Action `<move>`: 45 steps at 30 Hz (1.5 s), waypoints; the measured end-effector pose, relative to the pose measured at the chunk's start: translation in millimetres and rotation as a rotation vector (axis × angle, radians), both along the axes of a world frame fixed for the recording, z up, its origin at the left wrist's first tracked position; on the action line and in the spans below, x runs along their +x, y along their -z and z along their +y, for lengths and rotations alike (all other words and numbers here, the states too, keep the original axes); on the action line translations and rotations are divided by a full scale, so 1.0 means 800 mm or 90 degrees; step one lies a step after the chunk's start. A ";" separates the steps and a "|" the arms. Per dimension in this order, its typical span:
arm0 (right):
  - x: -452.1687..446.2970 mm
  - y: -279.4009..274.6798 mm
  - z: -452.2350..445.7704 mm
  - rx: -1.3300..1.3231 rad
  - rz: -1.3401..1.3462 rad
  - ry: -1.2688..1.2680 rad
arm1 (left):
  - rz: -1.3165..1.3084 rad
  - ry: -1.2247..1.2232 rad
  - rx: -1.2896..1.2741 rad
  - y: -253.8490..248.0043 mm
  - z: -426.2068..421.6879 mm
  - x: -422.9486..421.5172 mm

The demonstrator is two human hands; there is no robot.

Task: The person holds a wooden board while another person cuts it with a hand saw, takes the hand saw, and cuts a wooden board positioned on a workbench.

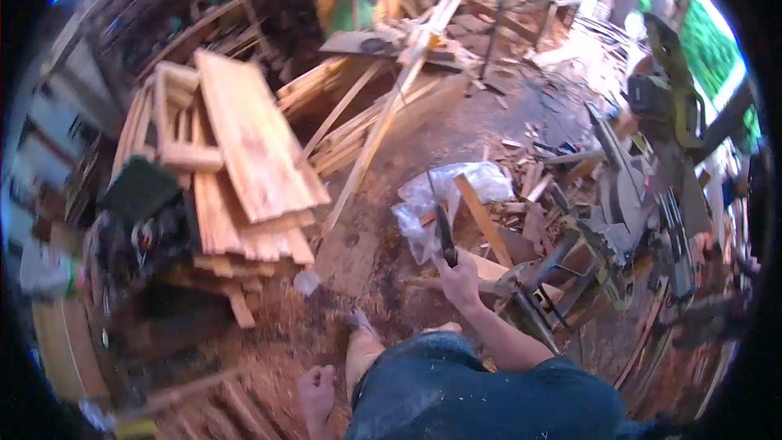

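My right hand [462, 281] is closed around the dark handle of a long, thin tool [445, 236]. The tool points up and away from me; blur hides its exact kind. Just beyond it, a crumpled clear plastic sheet [476, 182] lies on the floor, with a narrow wooden strip [485, 220] beside it. Low down, next to my leg, hangs my left hand [318, 387], its fingers curled in and nothing visible in them.
Stacked planks [257, 143] and a wooden frame [167, 114] stand at left, near a dark green box [140, 187]. Long strips [391, 114] lean ahead. A power saw with a yellow-green handle [676, 73] is at right. Scraps [529, 183] litter the dusty floor.
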State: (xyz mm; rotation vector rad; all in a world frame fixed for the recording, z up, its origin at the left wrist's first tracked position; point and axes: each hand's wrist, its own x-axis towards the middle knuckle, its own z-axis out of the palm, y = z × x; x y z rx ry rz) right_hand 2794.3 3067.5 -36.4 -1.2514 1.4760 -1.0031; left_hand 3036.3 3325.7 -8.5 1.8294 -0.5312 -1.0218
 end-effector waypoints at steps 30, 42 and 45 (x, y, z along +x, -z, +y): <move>-0.050 0.111 -0.389 0.128 0.180 0.602 | -0.147 1.418 -0.061 -0.005 -0.944 -0.036; -0.253 0.196 -0.776 0.198 0.099 0.657 | -0.314 1.466 -0.215 0.089 -1.404 -0.258; -0.317 0.126 -0.896 0.266 -0.042 0.649 | -0.332 1.463 -0.200 0.051 -1.521 -0.327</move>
